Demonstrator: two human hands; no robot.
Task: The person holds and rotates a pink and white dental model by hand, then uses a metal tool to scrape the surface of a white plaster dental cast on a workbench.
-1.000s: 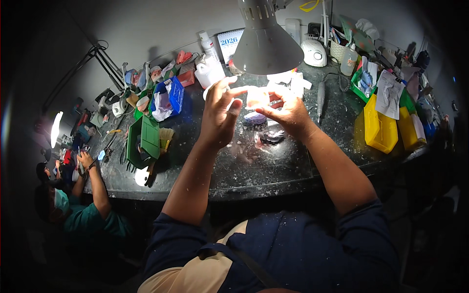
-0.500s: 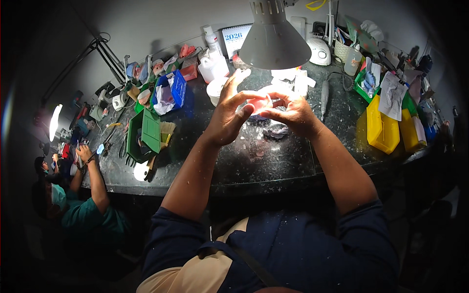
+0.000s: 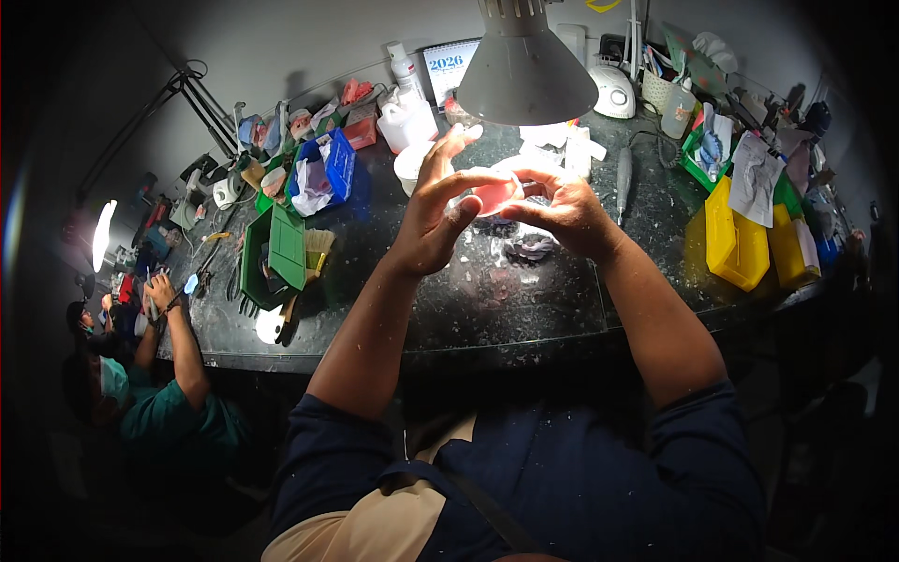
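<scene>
Under the lamp, both my hands hold a pink denture plate (image 3: 497,195) above the bench. My left hand (image 3: 433,217) pinches its left side between thumb and index finger, the other fingers raised behind. My right hand (image 3: 569,214) has its thumb and fingers closed on the right edge. Bright light washes out the upper rim of the plate, and fingers cover part of it. On the bench just below my right hand lies a small, pale, lumpy piece (image 3: 531,246), whose kind is unclear.
A grey lamp shade (image 3: 527,80) hangs over the work. To the left stand a green bin (image 3: 273,258), a brush (image 3: 319,251) and a blue bin (image 3: 339,178). A handpiece (image 3: 624,183) and yellow bin (image 3: 735,239) are right. A co-worker (image 3: 178,403) sits far left.
The pink plate has turned slightly, so more of its face shows between my hands. My left fingers have shifted a little; both hands keep their grip.
</scene>
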